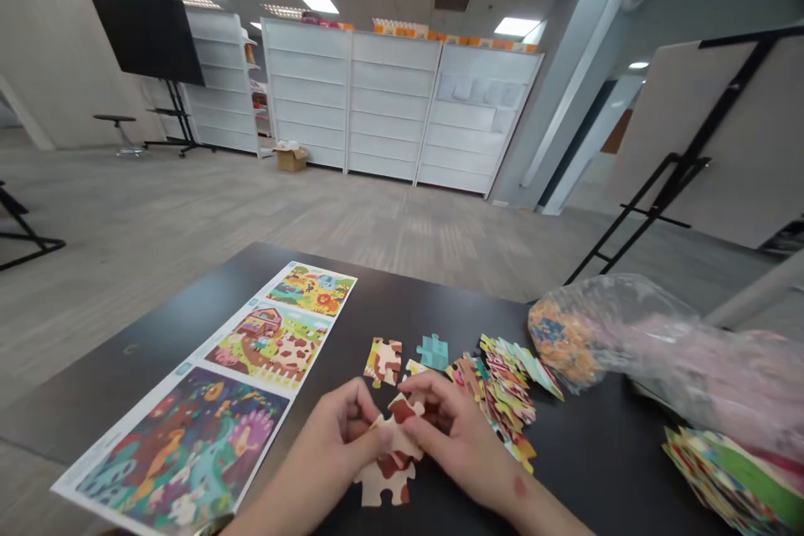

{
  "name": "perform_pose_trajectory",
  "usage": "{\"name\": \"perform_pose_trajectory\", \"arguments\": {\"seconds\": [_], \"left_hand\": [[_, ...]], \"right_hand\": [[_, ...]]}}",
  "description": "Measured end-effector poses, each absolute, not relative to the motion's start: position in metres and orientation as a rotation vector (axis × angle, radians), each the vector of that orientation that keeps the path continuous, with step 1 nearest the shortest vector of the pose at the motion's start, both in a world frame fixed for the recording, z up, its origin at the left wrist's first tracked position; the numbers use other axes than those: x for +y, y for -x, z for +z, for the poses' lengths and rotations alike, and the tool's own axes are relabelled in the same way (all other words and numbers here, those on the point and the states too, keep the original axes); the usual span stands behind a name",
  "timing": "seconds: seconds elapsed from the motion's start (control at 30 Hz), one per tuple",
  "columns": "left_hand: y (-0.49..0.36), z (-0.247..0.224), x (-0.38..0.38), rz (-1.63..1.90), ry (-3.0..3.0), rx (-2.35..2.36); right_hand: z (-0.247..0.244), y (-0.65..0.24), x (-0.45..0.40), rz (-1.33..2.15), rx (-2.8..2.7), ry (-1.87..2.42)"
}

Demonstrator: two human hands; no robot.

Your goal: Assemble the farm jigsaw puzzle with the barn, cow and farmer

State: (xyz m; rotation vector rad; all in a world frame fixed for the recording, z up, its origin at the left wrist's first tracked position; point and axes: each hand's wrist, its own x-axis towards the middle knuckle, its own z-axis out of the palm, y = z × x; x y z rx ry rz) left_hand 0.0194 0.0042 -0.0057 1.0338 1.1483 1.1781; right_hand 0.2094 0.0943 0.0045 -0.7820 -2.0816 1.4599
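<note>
1. A flat black tabletop fills the lower view, with a long white paper sheet printed with three colourful cartoon scenes along its left side.
2. A crumpled clear plastic bag with puzzle pieces inside lies at the right, above a stack of multicoloured cardboard pieces.
3. A fanned heap of bright jigsaw pieces sits just beside the right hand.
4. That hand and the left hand are half-closed, fingers curled, pinching cream-and-brown cow-patterned cardboard jigsaw pieces together on the table.
5. A loose cream-and-brown jigsaw piece and a small teal jigsaw piece lie just ahead.
</note>
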Motion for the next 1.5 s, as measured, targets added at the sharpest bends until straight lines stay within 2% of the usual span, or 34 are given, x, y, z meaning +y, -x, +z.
{"name": "perform_pose_trajectory", "arguments": {"seconds": [0.1,0.27,0.73,1.07,1.3,1.5], "left_hand": [[-0.021,0.003,-0.001,0.986,-1.366,1.411],[-0.009,0.004,-0.008,0.736,-1.794,1.601],[-0.017,-0.005,-0.006,0.673,-1.811,1.566],[-0.015,-0.003,-0.005,0.691,-1.866,1.498],[-0.018,0.018,-0.004,0.402,-2.089,1.444],[-0.017,0.02,0.001,0.371,-2.064,1.433]], "right_hand": [[0.01,-0.216,0.099,1.453,-2.05,0.86],[0.025,-0.23,0.108,1.316,-2.566,0.991],[0.024,-0.221,0.091,0.973,-2.699,0.953],[0.023,-0.223,0.086,0.984,-2.685,0.901],[0.02,-0.222,0.088,1.004,-2.659,0.946],[0.029,-0.228,0.087,1.111,-2.691,0.896]]}}
